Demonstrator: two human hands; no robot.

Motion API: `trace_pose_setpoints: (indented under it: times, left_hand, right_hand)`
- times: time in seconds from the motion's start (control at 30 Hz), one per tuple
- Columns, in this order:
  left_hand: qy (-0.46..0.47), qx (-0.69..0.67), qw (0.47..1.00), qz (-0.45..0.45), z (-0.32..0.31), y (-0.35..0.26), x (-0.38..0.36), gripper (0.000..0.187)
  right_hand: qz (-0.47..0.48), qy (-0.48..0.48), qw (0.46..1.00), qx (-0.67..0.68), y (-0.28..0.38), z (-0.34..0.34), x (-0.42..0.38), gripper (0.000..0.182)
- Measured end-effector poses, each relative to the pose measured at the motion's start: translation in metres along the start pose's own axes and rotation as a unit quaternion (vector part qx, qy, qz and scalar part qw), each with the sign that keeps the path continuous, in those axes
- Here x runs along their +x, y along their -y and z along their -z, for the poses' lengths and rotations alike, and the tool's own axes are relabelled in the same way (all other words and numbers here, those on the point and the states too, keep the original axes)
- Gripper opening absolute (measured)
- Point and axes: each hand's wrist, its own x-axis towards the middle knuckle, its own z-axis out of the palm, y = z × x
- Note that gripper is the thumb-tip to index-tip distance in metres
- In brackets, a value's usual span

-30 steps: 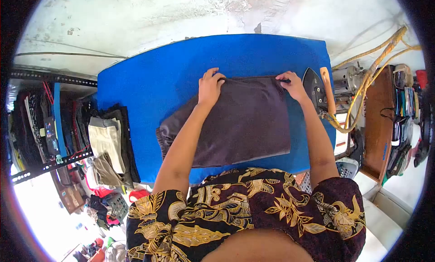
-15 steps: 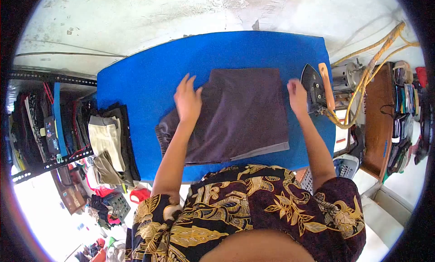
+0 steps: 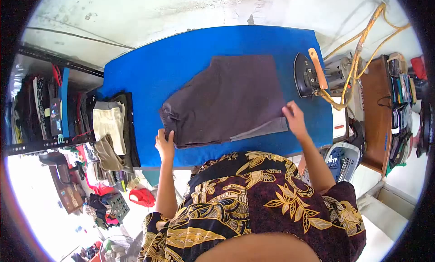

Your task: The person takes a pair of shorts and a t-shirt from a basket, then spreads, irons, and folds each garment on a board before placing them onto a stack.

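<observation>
Dark purplish-grey shorts point(image 3: 231, 96) lie folded flat on the blue-covered table point(image 3: 149, 72), their gathered elastic waistband to the left. My left hand point(image 3: 165, 146) pinches the lower corner of that waistband, thumb on top of the cloth. At the opposite end, my right hand point(image 3: 295, 120) has thumb and finger closed at the corner of the upper leg's hem. A lighter grey strip of the lower layer shows beneath that leg. Above and right of my right hand rests a dark iron point(image 3: 304, 76) with a wooden handle.
A yellowish wrapped cord point(image 3: 369, 31) rises from the iron at the right. Folded cream and dark garments point(image 3: 108, 126) lie on the table's left edge. Clothes fill a black metal shelf point(image 3: 50, 146) at the left. A grey basket point(image 3: 346, 160) stands low at the right.
My left hand has moved down and left from above the shorts to the waistband corner. My right hand has come down from beside the iron to the hem; more of the grey lower layer shows.
</observation>
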Motion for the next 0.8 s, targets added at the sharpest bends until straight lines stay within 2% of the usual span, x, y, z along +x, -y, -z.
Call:
trace_pose_setpoints:
  times: [0.07,0.1,0.13,0.2,0.27,0.33,0.37,0.43,0.5,0.57,0.6,0.63,0.67,0.7,0.73,0.8]
  left_hand:
    - [0.022,-0.112,0.993,0.034,0.017,-0.003,0.012,0.031]
    - [0.007,-0.083,0.995,0.048,0.016,0.015,0.019,0.032]
    - [0.005,-0.084,0.995,0.046,0.023,0.010,0.019,0.032]
    - [0.096,0.076,0.990,0.075,0.044,-0.008,0.018,0.032]
    - [0.098,0.127,0.983,0.087,0.041,-0.030,0.015,0.036]
    - [-0.098,0.265,0.956,-0.073,0.030,-0.063,0.020,0.039]
    - [-0.079,0.214,0.968,-0.109,0.024,-0.081,0.028,0.040]
    - [-0.037,0.123,0.976,-0.174,0.000,-0.117,0.056,0.041]
    - [-0.020,0.071,0.975,-0.210,-0.042,-0.147,0.089,0.038]
    - [-0.023,0.077,0.977,-0.198,-0.089,-0.167,0.118,0.034]
    - [-0.022,0.096,0.978,-0.182,-0.105,-0.173,0.130,0.032]
    - [-0.020,0.097,0.978,-0.183,-0.105,-0.182,0.142,0.032]
    - [0.071,0.134,0.974,-0.170,-0.102,-0.191,0.152,0.031]
    - [0.165,0.171,0.959,-0.154,-0.101,-0.196,0.157,0.030]
    - [0.170,0.172,0.958,-0.152,-0.108,-0.195,0.158,0.030]
    - [0.011,0.148,0.966,-0.213,-0.124,-0.188,0.146,0.030]
  right_hand:
    - [-0.051,0.000,0.996,0.068,0.024,0.022,0.016,0.019]
    - [-0.010,-0.015,0.998,0.055,0.027,0.031,0.021,0.018]
    - [-0.008,-0.017,0.998,0.056,0.026,0.039,0.020,0.018]
    - [-0.103,0.124,0.985,0.056,0.020,0.054,0.008,0.018]
    - [-0.109,0.158,0.981,0.016,0.014,0.052,-0.003,0.022]
    - [-0.181,0.207,0.945,-0.179,0.015,0.045,0.000,0.032]
    - [-0.181,0.208,0.945,-0.178,0.014,0.036,0.010,0.032]
    - [-0.004,0.055,0.988,-0.147,0.009,0.014,0.048,0.045]
    - [0.091,-0.004,0.975,-0.202,0.001,-0.009,0.102,0.051]
    - [0.098,-0.066,0.955,-0.271,0.008,-0.031,0.146,0.050]
    - [0.097,-0.066,0.956,-0.270,0.010,-0.034,0.163,0.050]
    - [0.022,0.034,0.960,-0.278,0.011,-0.036,0.177,0.049]
    - [-0.054,0.133,0.948,-0.283,0.008,-0.038,0.193,0.047]
    - [-0.094,0.157,0.941,-0.286,-0.004,-0.037,0.208,0.041]
    - [-0.099,0.161,0.939,-0.286,-0.006,-0.040,0.208,0.041]
    - [-0.027,0.026,0.939,-0.341,0.003,-0.045,0.194,0.035]
